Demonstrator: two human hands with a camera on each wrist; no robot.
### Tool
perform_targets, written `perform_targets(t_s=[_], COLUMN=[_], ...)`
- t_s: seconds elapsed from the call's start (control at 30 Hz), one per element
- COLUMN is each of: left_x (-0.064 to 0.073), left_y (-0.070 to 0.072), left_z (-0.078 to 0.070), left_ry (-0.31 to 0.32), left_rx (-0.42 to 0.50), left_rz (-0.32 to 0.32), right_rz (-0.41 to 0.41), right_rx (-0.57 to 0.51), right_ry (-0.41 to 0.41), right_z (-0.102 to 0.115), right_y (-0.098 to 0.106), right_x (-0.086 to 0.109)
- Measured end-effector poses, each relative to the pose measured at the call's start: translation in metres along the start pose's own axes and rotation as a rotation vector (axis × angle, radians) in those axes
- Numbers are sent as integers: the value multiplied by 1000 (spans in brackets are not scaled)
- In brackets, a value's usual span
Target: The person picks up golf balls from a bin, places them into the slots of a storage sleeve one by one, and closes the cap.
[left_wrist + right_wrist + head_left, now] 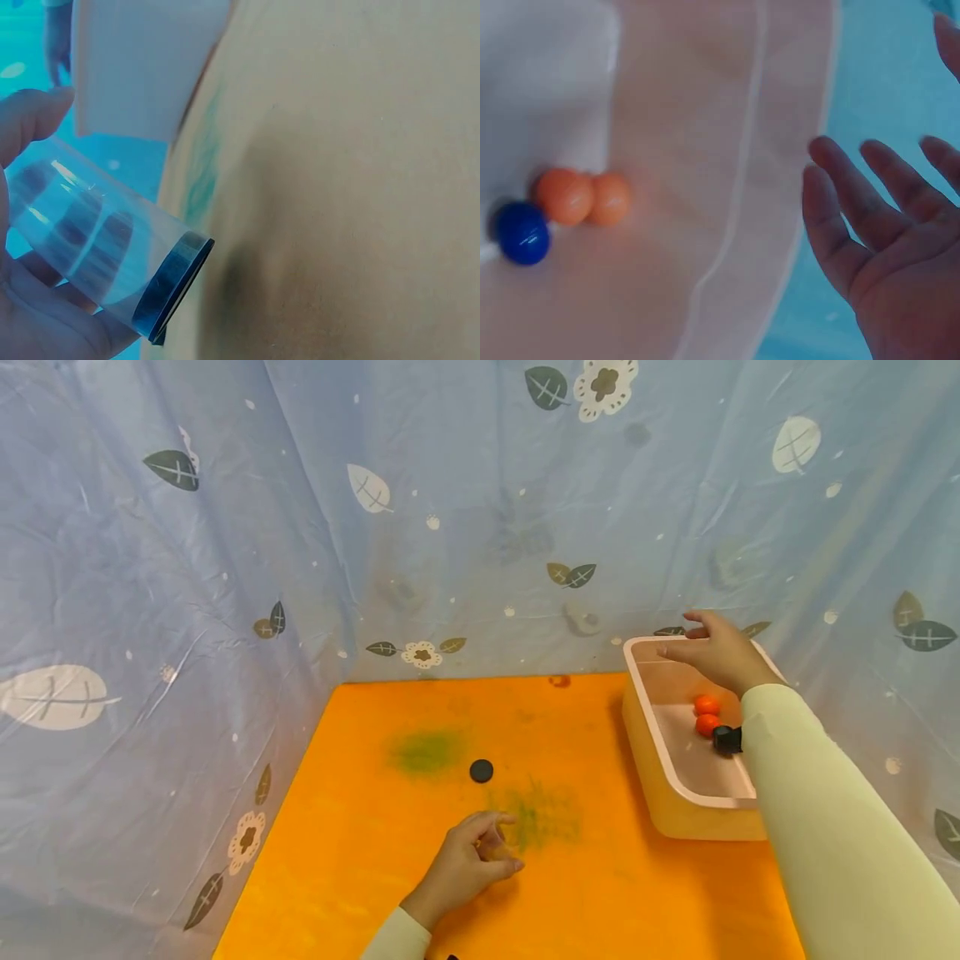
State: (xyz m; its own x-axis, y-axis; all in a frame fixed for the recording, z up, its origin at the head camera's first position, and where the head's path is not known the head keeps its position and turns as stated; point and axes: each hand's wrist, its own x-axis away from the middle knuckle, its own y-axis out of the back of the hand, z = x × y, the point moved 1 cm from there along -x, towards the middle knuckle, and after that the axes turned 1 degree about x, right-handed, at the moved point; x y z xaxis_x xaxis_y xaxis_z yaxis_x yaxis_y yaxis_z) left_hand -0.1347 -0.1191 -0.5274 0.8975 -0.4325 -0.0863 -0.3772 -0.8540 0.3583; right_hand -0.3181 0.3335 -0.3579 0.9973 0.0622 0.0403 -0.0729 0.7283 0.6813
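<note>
Since the left hand has fingers curled round that clear container, squeeze gently; right hand is empty, fingers spread

In the head view, the orange tabletop offered low passage left of centre; the left hand blocked lower centre, a flat black disc lay mid-frame, the tub walled the right, and curtain bounded the top.

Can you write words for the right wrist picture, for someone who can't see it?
A right hand, holding nothing, shows at the right, near the edge of a pale bin. Inside, two orange balls lie side by side, with a blue ball next to them.
</note>
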Motion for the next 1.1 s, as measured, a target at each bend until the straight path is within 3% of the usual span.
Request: perform_targets(t_s=[0.23,0.47,0.7,0.97,1.1], left_x=[-3,-3,-2,-1,-2], left_y=[2,3,2,4,5], left_z=[-4,-6,-8,-4,-2], left_ry=[12,-4,18,13,1], left_rx=[4,21,62,33,26], left_rz=[-10,-20,-17,-20,-22], right_rz=[97,142,231,272,344], right_rx=[164,90,-27,-20,-3], right_ry=[-37,-70,-206,-233,-264], right_z=[-39,-56,-92,-101,-103], right_y=[10,11,7,-3,-4], right_x=[-8,-18,-19,-23,-27])
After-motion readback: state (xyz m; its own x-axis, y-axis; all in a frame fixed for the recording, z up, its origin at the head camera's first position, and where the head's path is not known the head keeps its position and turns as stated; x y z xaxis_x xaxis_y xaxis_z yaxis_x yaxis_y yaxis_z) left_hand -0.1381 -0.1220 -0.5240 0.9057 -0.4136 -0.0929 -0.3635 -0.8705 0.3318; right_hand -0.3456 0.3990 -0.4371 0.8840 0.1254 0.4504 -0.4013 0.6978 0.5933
